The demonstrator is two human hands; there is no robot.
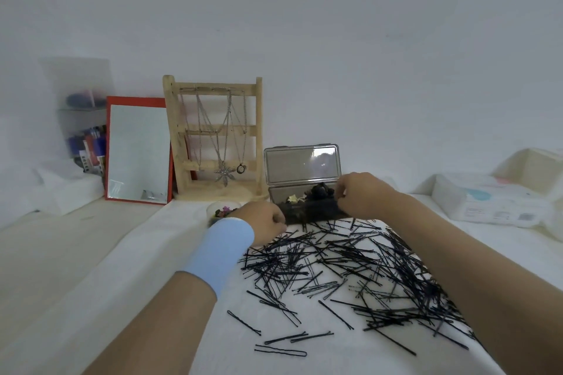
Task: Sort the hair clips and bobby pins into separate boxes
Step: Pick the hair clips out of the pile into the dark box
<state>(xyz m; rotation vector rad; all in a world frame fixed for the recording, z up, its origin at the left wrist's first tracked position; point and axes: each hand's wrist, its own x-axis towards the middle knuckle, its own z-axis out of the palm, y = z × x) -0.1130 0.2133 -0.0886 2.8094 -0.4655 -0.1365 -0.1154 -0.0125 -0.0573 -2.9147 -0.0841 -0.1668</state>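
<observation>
In the head view, a dense scatter of thin black metal bobby pins (350,265) lay on the white cloth-covered worktop (146,277), spreading from near the smoky clear plastic hinged box (304,210) toward the person. The box stood open at the far edge of the pile, its lid upright, with dark hair clips (320,192) heaped inside. A small round clear bowl (213,211) just left of it held a few colourful clips.

The pins looked very light, springy and slick. Lying flat and crossed over one another, they would probably be best pinched at mid-length, or raked into a bunch, since they snag on each other. The chunkier clips should be easy to take by the body.

The left hand (268,222), with a pale blue wristband (219,253), rested at the far left edge of the pile with its fingers curled under. Whether it held pins could not be told. The right hand (362,192) was over the box's right end, fingers bent down and apparently pinching its front rim, with the pins directly below and nearer.

A red-framed mirror (138,151) and a wooden necklace stand (213,137) stood behind.
</observation>
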